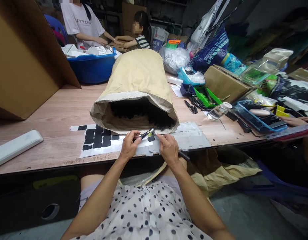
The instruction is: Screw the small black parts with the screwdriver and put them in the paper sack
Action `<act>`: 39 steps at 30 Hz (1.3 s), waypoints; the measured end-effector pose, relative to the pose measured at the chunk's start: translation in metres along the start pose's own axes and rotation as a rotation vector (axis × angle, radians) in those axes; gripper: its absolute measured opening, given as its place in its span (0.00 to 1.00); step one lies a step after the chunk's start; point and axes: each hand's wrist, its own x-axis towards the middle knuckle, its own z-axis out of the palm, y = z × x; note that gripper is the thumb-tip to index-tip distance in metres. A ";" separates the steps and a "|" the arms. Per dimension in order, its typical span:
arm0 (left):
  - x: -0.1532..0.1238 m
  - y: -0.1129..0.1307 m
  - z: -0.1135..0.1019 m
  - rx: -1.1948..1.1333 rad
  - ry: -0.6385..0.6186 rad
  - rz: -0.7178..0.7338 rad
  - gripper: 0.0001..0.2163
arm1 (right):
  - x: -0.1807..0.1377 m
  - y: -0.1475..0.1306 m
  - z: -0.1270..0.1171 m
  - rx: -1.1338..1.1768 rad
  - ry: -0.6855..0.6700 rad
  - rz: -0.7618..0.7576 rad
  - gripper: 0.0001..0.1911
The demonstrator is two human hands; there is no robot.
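Note:
My left hand is closed around a slim black pen-like piece with a bright tip, slanting up to the right. In my right hand is a black-handled tool with a shiny metal end, possibly a small hammer; its dark handle sticks out behind the palm. The metal end meets or nearly meets the black piece; whether they touch I cannot tell. Just beyond my hands lies the open mouth of a tan sack, with many dark pieces inside. Under my hands is a light grey sheet.
Black rounded stickers lie on a backing sheet at left, near a white bar-shaped object. A cardboard box and blue basin stand behind. Rightward are a green tray, jar and blue basket. Two people work opposite; another hand shows at right.

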 end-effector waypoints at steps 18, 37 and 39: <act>-0.051 0.019 -0.013 -0.026 -0.275 0.314 0.07 | -0.009 -0.010 0.010 -0.150 0.094 -0.037 0.20; -0.089 -0.014 -0.003 0.790 -0.754 -0.063 0.16 | -0.009 -0.013 0.010 -0.113 0.036 0.019 0.22; -0.088 -0.017 -0.003 0.803 -0.773 -0.143 0.16 | -0.009 -0.013 0.010 -0.117 0.049 0.012 0.22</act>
